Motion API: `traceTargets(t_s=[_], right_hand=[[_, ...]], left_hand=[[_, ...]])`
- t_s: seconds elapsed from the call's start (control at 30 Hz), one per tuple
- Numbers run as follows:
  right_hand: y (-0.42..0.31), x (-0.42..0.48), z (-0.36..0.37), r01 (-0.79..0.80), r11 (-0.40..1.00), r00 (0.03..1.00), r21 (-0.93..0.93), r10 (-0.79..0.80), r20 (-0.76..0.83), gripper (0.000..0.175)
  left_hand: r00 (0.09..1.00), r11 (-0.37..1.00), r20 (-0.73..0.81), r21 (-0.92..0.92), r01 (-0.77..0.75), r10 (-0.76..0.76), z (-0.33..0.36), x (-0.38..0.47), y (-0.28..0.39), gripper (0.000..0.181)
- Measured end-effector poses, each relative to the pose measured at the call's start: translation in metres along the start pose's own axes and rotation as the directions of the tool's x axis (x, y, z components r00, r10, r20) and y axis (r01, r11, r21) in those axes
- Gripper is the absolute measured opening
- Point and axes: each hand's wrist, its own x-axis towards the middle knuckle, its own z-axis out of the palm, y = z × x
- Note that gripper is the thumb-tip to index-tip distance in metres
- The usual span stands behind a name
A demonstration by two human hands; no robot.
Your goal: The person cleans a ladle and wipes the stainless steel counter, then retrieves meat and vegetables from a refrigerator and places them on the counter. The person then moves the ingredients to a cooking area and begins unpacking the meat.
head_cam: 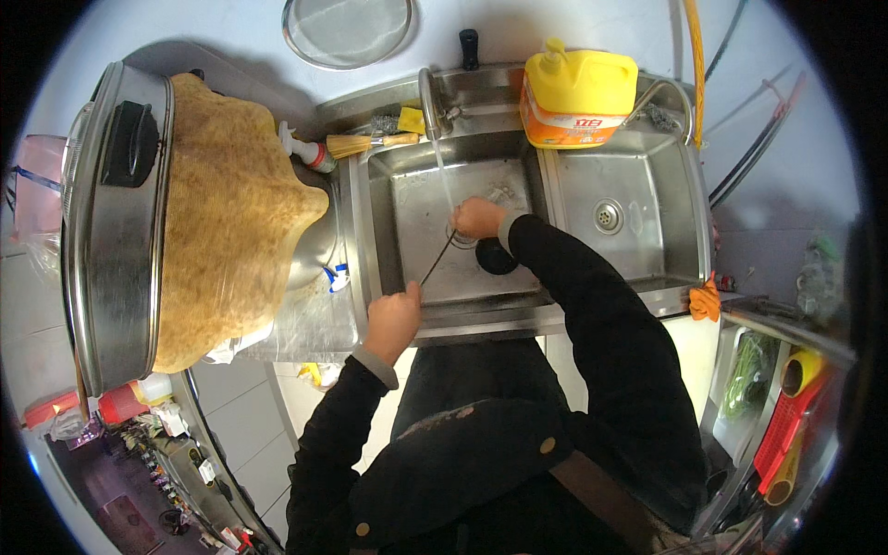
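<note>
Over the left basin of a stainless steel sink (423, 267), my left hand (394, 322) is closed around the near end of a thin dark rod (438, 259). The rod slants up to my right hand (479, 217), a fist closed on its far part. From the faucet (429, 104) a stream of water (442, 170) runs down to just beside my right fist. A round black object (496, 257) lies on the basin floor, partly under my right wrist; its kind is unclear. My right hand hides part of the basin floor behind it.
A yellow detergent jug (579, 97) stands behind the basins. Left of the faucet lie a bristle brush (350, 145) and yellow sponge (411, 120). A large steel pot (125, 229) with a stained cloth (229, 222) is at left. An orange cloth (705, 300) hangs on the right corner.
</note>
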Motion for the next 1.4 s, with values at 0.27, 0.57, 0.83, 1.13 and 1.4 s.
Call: traceTargets(t_s=[0.27,0.57,0.83,1.13,1.4], right_hand=[[0.004,-0.001,0.016,-0.405,0.679,0.648,0.612,0.686,-0.331,0.013],[-0.023,0.041,0.031,0.514,-0.727,0.385,0.455,0.670,0.635,0.023],[-0.130,0.032,0.001,-0.174,-0.414,0.276,0.894,0.851,0.447,0.036],[-0.168,0.014,0.035,-0.272,-0.274,0.409,0.923,0.835,0.368,0.032],[-0.054,0.016,0.039,0.155,-0.577,0.073,0.802,0.816,0.573,0.042]], left_hand=[[0.942,0.261,0.242,-0.918,0.300,-0.232,0.025,-0.008,0.006,0.026],[0.874,-0.369,0.463,-0.846,0.385,-0.148,0.048,-0.004,0.049,0.025],[0.843,-0.302,0.458,-0.877,0.374,-0.284,0.066,0.032,0.032,0.025],[0.777,0.081,0.320,-0.900,0.428,-0.542,0.084,0.025,0.023,0.035],[0.945,0.646,0.139,-0.700,0.305,-0.296,0.058,-0.001,0.040,0.038]])
